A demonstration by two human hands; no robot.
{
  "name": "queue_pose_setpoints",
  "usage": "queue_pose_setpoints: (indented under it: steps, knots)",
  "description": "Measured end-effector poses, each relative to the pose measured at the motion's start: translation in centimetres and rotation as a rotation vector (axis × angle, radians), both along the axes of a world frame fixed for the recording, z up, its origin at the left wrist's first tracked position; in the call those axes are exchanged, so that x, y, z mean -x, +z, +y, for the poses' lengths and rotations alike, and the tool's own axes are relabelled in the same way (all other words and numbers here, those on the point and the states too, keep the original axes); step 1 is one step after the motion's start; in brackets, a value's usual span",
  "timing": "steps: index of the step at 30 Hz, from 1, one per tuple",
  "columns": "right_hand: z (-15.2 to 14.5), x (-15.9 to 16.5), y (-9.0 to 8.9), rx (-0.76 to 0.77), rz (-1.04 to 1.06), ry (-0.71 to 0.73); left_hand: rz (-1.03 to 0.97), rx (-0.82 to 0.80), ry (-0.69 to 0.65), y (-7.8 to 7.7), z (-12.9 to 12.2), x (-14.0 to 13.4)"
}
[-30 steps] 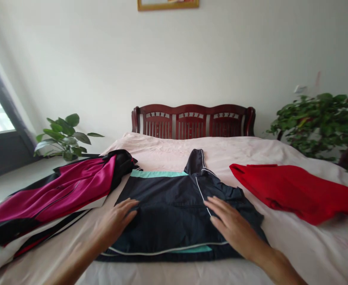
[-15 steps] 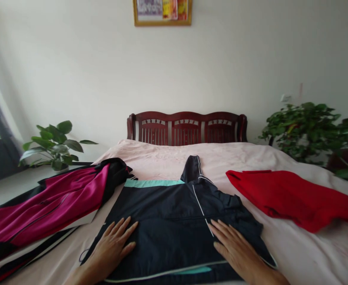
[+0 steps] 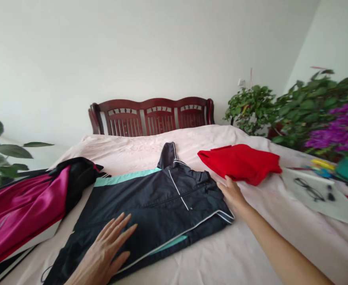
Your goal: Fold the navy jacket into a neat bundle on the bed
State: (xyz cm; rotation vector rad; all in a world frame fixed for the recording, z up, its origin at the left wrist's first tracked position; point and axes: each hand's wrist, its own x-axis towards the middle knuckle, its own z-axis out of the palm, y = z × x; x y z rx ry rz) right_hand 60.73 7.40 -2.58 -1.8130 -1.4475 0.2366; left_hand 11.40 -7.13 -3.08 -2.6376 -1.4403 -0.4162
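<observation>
Left hand (image 3: 105, 249) flat, fingers spread, palm down on the dark navy jacket (image 3: 150, 206) w/ teal band. Right hand (image 3: 232, 194) open, fingertips at the jacket's right edge, just short of the red garment (image 3: 239, 162) beyond it. Jacket lies folded on the pink bed sheet (image 3: 251, 245) btwn both hands. Magenta jacket (image 3: 22, 209) left of left hand; glasses (image 3: 307, 188) on paper far right.

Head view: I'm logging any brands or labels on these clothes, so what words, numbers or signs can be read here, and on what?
None can be read.
Navy jacket under the left hand: stripes only, no print visible.
Red garment by the right hand: plain.
Magenta jacket: no lettering visible.
White sheet with glasses: no text visible.
</observation>
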Motion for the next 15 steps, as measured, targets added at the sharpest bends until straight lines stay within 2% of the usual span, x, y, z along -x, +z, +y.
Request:
queue_pose_setpoints:
  steps: [3, 6, 9, 12, 15]
  knots:
    - [-0.3, 1.0, -0.4, 0.198, -0.207, -0.066, 0.033, 0.104, -0.088, 0.9, 0.0, -3.4]
    - [-0.8, 2.7, -0.8, 0.243, -0.358, -0.050, 0.085, 0.169, -0.174, 0.8, 0.2, -5.0]
    - [-1.0, 3.0, -0.7, 0.274, -0.350, 0.054, 0.109, 0.115, -0.227, 0.8, -0.3, -5.0]
    - [-1.8, 1.2, -0.8, 0.279, -0.322, 0.132, 0.149, -0.027, -0.273, 0.5, -0.9, -4.9]
    - [-3.7, -2.6, -2.4, 0.230, -0.313, 0.153, 0.156, -0.066, -0.298, -0.9, -1.3, -5.5]
